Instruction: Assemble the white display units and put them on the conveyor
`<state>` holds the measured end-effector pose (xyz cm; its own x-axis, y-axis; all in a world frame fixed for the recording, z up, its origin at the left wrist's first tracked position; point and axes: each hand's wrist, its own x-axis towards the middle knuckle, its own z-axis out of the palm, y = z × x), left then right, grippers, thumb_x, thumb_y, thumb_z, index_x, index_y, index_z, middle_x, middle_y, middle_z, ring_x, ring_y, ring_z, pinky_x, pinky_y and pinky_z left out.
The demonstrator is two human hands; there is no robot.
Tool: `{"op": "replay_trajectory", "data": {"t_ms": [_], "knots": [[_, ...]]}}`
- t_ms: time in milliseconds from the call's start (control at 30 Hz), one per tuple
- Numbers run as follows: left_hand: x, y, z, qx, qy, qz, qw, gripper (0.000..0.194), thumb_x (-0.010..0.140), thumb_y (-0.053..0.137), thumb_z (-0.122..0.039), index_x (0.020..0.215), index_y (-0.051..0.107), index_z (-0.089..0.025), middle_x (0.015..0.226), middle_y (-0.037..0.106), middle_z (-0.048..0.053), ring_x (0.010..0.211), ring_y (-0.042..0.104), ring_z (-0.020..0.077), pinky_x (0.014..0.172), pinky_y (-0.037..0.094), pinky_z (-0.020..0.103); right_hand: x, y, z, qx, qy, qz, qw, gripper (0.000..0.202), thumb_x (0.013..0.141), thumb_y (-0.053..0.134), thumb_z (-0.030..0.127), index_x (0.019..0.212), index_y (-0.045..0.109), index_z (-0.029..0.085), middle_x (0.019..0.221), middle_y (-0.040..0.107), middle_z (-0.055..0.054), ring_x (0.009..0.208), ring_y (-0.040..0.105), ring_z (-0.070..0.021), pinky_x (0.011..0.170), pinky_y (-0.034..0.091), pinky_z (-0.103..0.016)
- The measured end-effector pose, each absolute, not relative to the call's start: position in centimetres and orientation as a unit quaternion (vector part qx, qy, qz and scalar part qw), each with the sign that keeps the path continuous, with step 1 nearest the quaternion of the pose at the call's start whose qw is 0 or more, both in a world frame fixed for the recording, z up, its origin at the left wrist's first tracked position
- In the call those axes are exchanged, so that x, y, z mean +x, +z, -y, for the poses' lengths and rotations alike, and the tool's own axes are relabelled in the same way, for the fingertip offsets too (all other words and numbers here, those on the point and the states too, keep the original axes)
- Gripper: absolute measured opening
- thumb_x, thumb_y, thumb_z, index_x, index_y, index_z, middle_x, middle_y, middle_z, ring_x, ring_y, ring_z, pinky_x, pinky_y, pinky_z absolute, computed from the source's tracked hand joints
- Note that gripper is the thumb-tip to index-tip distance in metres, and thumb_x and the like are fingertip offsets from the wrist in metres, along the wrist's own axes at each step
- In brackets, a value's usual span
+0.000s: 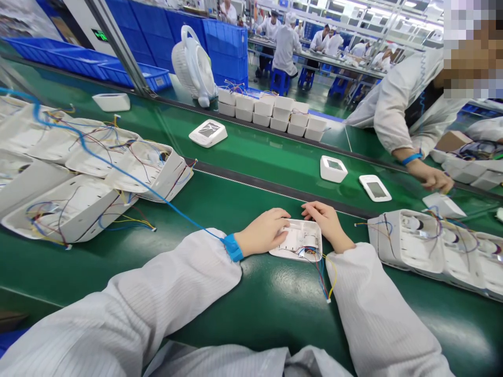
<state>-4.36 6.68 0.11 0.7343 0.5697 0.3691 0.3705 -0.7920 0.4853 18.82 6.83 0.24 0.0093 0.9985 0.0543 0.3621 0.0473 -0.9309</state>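
Note:
A white plastic housing lies open side up on the green bench in front of me, wires in its right part. Red, blue and yellow leads trail from it to a small white connector. My left hand is closed on the housing's left side, thumb over the inside and fingers along the far rim. A blue wrist strap circles that wrist. My right hand is by the far right corner, fingers loosely extended and apart from the left hand; whether they touch the rim is hard to tell.
Wired white housings stand in rows at left, others at right. White units with screens sit on the green conveyor. A blue cord crosses from the left. Beyond the conveyor, a co-worker's hand reaches toward a white part.

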Motion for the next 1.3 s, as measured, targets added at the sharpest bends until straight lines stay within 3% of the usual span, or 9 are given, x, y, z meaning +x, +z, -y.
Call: {"op": "replay_trajectory", "data": {"t_ms": [433, 533, 633, 767, 867, 933, 1033, 1200, 1300], "knots": [[-4.5, 0.4, -6.5, 0.896, 0.274, -0.247, 0.248, 0.012, 0.092, 0.048, -0.022, 0.092, 0.059, -0.018, 0.112, 0.064, 0.010, 0.106, 0.059, 0.0220, 0.096, 0.050, 0.038, 18.8, -0.1, -6.7, -0.595, 0.301, 0.626, 0.404, 0.035, 0.086, 0.056, 0.049, 0.088, 0.072, 0.018, 0.076, 0.072, -0.006, 0.064, 0.067, -0.0175, 0.063, 0.055, -0.031], [-4.5, 0.3, -6.5, 0.899, 0.272, -0.241, 0.243, 0.015, 0.092, 0.048, -0.023, 0.094, 0.062, -0.018, 0.113, 0.064, 0.011, 0.107, 0.060, 0.0226, 0.096, 0.050, 0.039, 19.4, -0.1, -7.4, -0.630, 0.213, 0.624, 0.410, 0.035, 0.089, 0.050, 0.047, 0.090, 0.071, 0.019, 0.079, 0.072, -0.006, 0.071, 0.067, -0.0194, 0.072, 0.055, -0.035], [-4.5, 0.2, -6.5, 0.905, 0.267, -0.231, 0.235, 0.021, 0.093, 0.047, -0.024, 0.101, 0.066, -0.017, 0.119, 0.064, 0.012, 0.108, 0.061, 0.0234, 0.096, 0.051, 0.040, 21.3, 0.2, -9.3, -0.673, 0.123, 0.616, 0.392, 0.031, 0.088, 0.052, 0.042, 0.089, 0.073, 0.019, 0.096, 0.071, -0.011, 0.094, 0.065, -0.0261, 0.091, 0.050, -0.043], [-4.5, 0.1, -6.4, 0.910, 0.264, -0.235, 0.218, 0.028, 0.094, 0.048, -0.027, 0.110, 0.071, -0.020, 0.129, 0.061, 0.014, 0.115, 0.061, 0.0257, 0.099, 0.051, 0.043, 25.6, 0.3, -12.1, -0.732, 0.043, 0.591, 0.337, 0.027, 0.082, 0.061, 0.040, 0.081, 0.077, 0.018, 0.133, 0.057, -0.017, 0.136, 0.035, -0.0393, 0.113, 0.023, -0.060], [-4.5, 0.0, -6.5, 0.913, 0.265, -0.233, 0.203, 0.030, 0.095, 0.048, -0.028, 0.112, 0.071, -0.020, 0.132, 0.060, 0.015, 0.119, 0.060, 0.0267, 0.100, 0.051, 0.043, 28.5, 0.0, -13.1, -0.824, -0.004, 0.529, 0.202, 0.038, 0.085, 0.059, 0.047, 0.107, 0.075, 0.021, 0.150, 0.041, -0.015, 0.145, 0.016, -0.0437, 0.110, 0.017, -0.070], [-4.5, 0.0, -6.6, 0.918, 0.263, -0.224, 0.196, 0.031, 0.096, 0.047, -0.029, 0.112, 0.072, -0.020, 0.130, 0.062, 0.015, 0.117, 0.061, 0.0264, 0.099, 0.052, 0.043, 29.5, -0.3, -13.4, -0.861, -0.005, 0.494, 0.124, 0.050, 0.087, 0.054, 0.054, 0.123, 0.068, 0.023, 0.151, 0.037, -0.017, 0.143, 0.020, -0.0446, 0.105, 0.022, -0.074], [-4.5, 0.0, -6.7, 0.920, 0.262, -0.214, 0.198, 0.031, 0.096, 0.046, -0.029, 0.114, 0.071, -0.020, 0.128, 0.064, 0.014, 0.115, 0.063, 0.0252, 0.098, 0.053, 0.041, 29.4, -0.6, -13.4, -0.863, 0.001, 0.494, 0.107, 0.050, 0.090, 0.047, 0.052, 0.125, 0.064, 0.021, 0.142, 0.047, -0.020, 0.135, 0.036, -0.0419, 0.097, 0.034, -0.072], [-4.3, 0.2, -6.3, 0.910, 0.264, -0.222, 0.231, 0.035, 0.096, 0.047, -0.029, 0.125, 0.064, -0.021, 0.132, 0.062, 0.013, 0.119, 0.062, 0.0238, 0.102, 0.052, 0.039, 28.1, -0.1, -12.3, -0.852, -0.042, 0.502, 0.143, 0.045, 0.090, 0.044, 0.037, 0.128, 0.061, 0.021, 0.131, 0.056, -0.017, 0.124, 0.049, -0.0372, 0.095, 0.043, -0.060], [-3.9, 0.2, -5.8, 0.911, 0.256, -0.196, 0.257, 0.038, 0.095, 0.048, -0.031, 0.130, 0.059, -0.021, 0.132, 0.063, 0.011, 0.120, 0.062, 0.0228, 0.104, 0.051, 0.037, 27.9, 0.1, -11.4, -0.826, -0.092, 0.507, 0.228, 0.050, 0.089, 0.042, 0.028, 0.137, 0.054, 0.019, 0.122, 0.061, -0.016, 0.112, 0.058, -0.0319, 0.095, 0.045, -0.050]]}}
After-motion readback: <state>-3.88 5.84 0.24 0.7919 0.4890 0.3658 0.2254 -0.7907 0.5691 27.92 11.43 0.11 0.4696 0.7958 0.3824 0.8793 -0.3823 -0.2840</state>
